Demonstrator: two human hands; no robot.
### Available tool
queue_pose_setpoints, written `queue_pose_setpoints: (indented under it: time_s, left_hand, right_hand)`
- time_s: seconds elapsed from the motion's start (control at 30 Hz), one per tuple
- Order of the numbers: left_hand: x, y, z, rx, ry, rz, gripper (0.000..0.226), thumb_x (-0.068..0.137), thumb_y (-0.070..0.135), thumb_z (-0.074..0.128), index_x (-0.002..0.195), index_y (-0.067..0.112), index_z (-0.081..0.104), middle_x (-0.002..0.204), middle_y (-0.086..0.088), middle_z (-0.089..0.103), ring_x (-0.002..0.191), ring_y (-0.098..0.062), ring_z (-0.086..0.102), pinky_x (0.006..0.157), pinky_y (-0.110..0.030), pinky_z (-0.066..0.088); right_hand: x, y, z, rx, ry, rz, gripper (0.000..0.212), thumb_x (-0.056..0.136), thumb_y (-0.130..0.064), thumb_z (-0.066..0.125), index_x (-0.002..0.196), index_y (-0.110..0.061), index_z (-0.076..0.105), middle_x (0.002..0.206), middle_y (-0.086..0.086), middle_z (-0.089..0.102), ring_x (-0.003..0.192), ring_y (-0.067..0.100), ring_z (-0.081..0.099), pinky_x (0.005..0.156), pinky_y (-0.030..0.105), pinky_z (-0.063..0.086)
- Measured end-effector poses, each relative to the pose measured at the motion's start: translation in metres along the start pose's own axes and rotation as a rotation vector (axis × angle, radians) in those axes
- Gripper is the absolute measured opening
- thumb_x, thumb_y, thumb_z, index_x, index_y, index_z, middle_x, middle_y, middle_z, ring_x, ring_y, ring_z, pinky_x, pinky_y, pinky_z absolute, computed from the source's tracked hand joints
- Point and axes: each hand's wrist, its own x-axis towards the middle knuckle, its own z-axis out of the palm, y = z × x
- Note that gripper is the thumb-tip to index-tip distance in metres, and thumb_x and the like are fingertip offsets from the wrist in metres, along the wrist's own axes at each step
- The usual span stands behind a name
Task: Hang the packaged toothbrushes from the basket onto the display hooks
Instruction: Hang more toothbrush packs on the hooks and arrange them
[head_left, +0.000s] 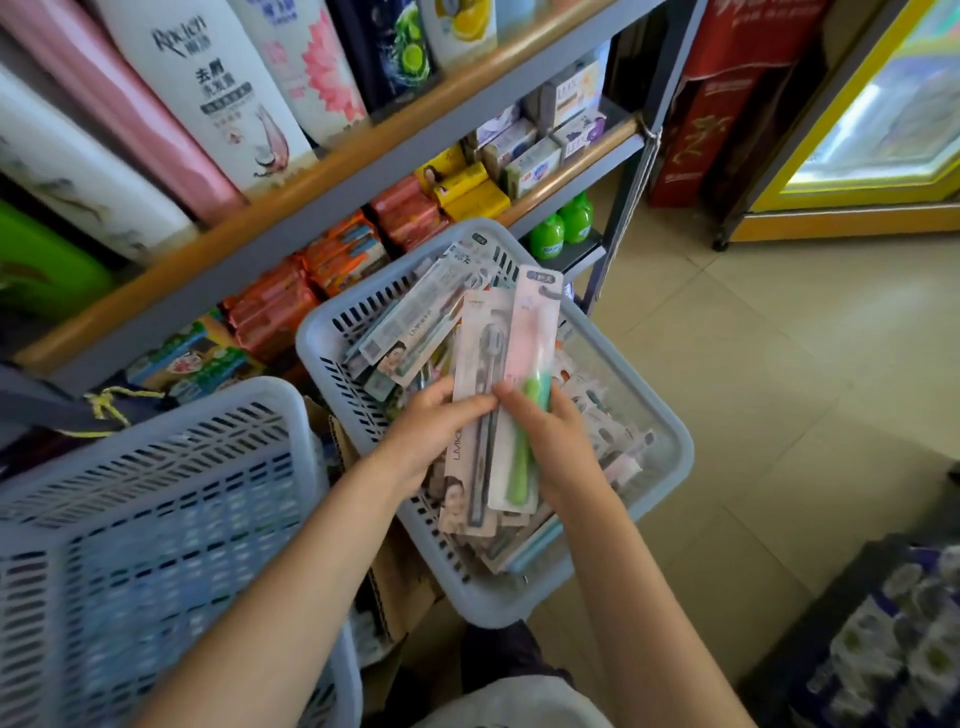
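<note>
Slippage looked the main risk: left hand pinched the grey toothbrush pack, right hand pinched the pink pack, both above the basket; overlapping cards could slide loose. Display hooks not in view. Second basket crowded eight o'clock; soap shelf blocked twelve.

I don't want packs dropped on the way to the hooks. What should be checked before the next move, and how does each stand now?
1. Left hand grips the grey toothbrush pack: ok.
2. Right hand holds the green toothbrush pack: ok.
3. Both packs lifted above the basket: ok.
4. Hang holes at pack tops clear: cannot tell.
5. Display hooks in view: not ok, only shelves show.
</note>
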Motion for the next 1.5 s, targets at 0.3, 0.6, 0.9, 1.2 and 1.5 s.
queue_pose_setpoints:
  time_s: [0.3,0.6,0.9,1.2,1.5]
  left_hand:
    - [-0.113,0.01,-0.058,-0.32,-0.012,0.165,0.043,0.07,0.017,0.073,0.113,0.015,0.071,0.106,-0.011,0.077,0.097,-0.025,0.074,0.083,-0.037,0.06]
    - [-0.274,-0.067,-0.21,-0.516,0.36,0.353,0.013,0.089,0.005,0.069,0.098,0.011,0.075,0.095,-0.012,0.078,0.082,-0.023,0.076,0.069,-0.032,0.063]
    - [-0.502,-0.148,-0.406,-0.6,0.722,0.609,0.013,0.094,0.012,0.067,0.103,0.022,0.07,0.083,0.004,0.079,0.075,-0.012,0.075,0.067,-0.035,0.06]
    - [-0.599,-0.159,-0.51,-0.65,0.892,0.788,0.015,0.093,0.009,0.067,0.107,0.013,0.072,0.092,-0.008,0.079,0.08,-0.023,0.077,0.064,-0.034,0.061]
    - [-0.586,-0.12,-0.622,-0.61,0.999,0.802,0.022,0.092,0.01,0.07,0.113,0.01,0.072,0.095,-0.008,0.079,0.085,-0.021,0.076,0.063,-0.028,0.059]
  right_hand:
    - [-0.073,-0.032,0.088,-0.291,-0.091,-0.298,0.025,0.093,-0.029,0.072,0.11,-0.01,0.069,0.099,0.009,0.077,0.087,0.027,0.075,0.08,0.05,0.062]
    - [-0.191,0.03,0.257,-0.398,-0.355,-0.456,0.007,0.099,-0.025,0.064,0.105,-0.024,0.064,0.079,-0.016,0.074,0.073,0.001,0.071,0.062,0.018,0.053]
    - [-0.355,0.121,0.476,-0.529,-0.722,-0.475,0.019,0.102,-0.038,0.058,0.111,-0.021,0.055,0.077,0.012,0.067,0.061,0.032,0.064,0.064,0.045,0.056]
    - [-0.402,0.155,0.61,-0.518,-0.956,-0.387,0.016,0.102,-0.018,0.043,0.106,-0.019,0.059,0.079,0.014,0.068,0.071,0.029,0.067,0.068,0.036,0.055]
    - [-0.358,0.16,0.719,-0.433,-0.98,-0.591,0.021,0.106,-0.015,0.051,0.113,-0.003,0.067,0.083,-0.001,0.077,0.072,0.011,0.074,0.061,0.02,0.054]
